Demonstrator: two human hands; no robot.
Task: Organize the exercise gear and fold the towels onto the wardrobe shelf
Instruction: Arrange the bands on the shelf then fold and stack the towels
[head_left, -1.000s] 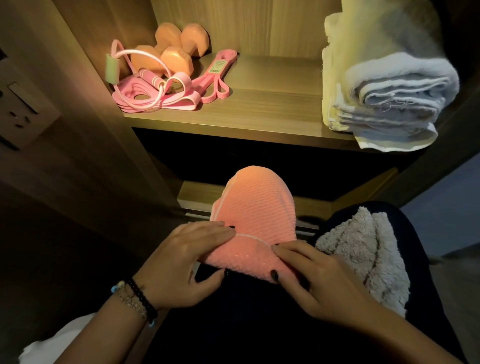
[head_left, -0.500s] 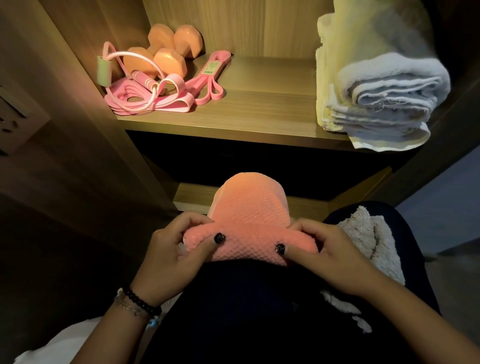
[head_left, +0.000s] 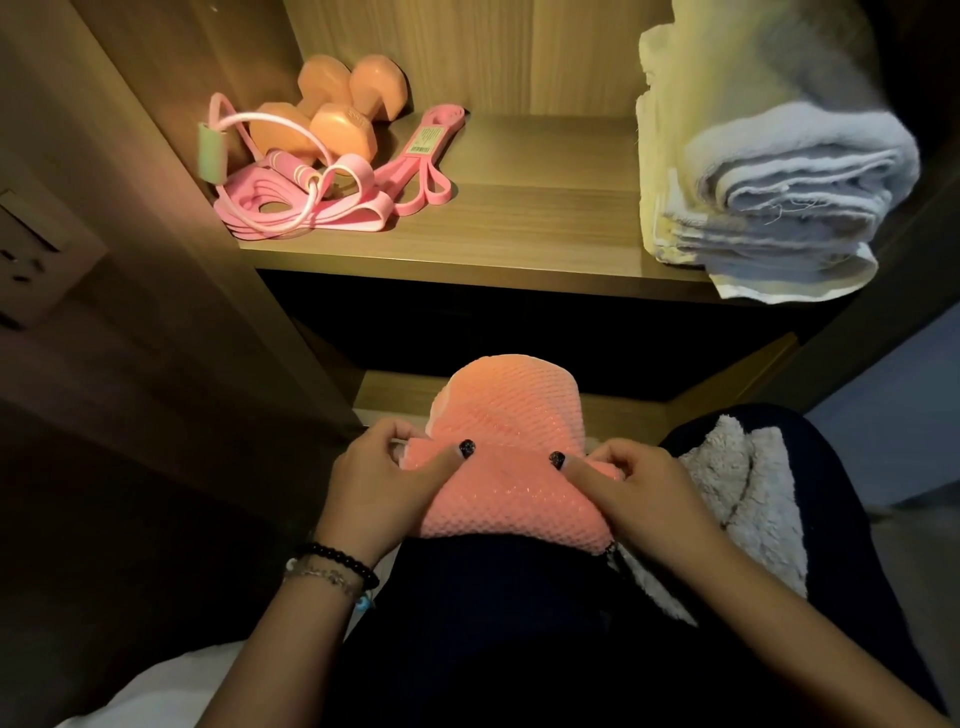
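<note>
A wooden wardrobe shelf (head_left: 519, 228) runs across the upper half of the view, lit warm from above, with a dark opening beneath it and a lower wooden ledge (head_left: 395, 392) under that. At the shelf's back left corner lie two orange dumbbells (head_left: 332, 117), with a pink skipping rope (head_left: 270, 156) and pink resistance bands (head_left: 415, 171) heaped in front of them toward the front edge. At the shelf's right end a stack of folded towels (head_left: 779, 176), pale yellow and grey-white, overhangs the front edge slightly. On the dim wall to the left sits a socket plate (head_left: 31, 260). Below the ledge, on the person's dark-clad lap, lies the pink waffle-textured towel (head_left: 509, 467), partly folded, its far part rising in a hump. The left hand (head_left: 384, 483) pinches the towel's left end, thumb on top and fingers curled behind. The right hand (head_left: 639, 488) pinches the right end likewise. Just beside it, on the right thigh, rests a fluffy white towel (head_left: 748, 499).
</note>
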